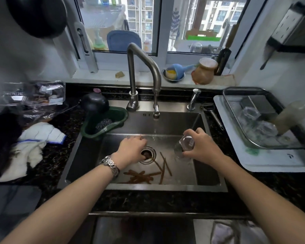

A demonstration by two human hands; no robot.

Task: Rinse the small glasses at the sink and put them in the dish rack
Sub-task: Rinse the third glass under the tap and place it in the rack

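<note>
The right hand (200, 147) grips a small glass (184, 146), fingers curled round it, over the sink (174, 124) right of the tap stream. The glass lies tilted, base up and far, mouth down and near. The left hand (131, 149) hangs curled above the drain (149, 154); whether it holds anything cannot be told. More glasses (259, 124) sit in the rack (236, 113), far right.

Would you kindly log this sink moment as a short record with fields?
tap: curved steel faucet, water running
right hand: right hand holds a small clear glass, tilted, beside the stream
left hand: left hand low over the round drain, fingers curled; whether it holds anything cannot be told
sink floor: brown sticks near the drain
rack: metal wire dish rack to the right, clear glasses already in it
</note>
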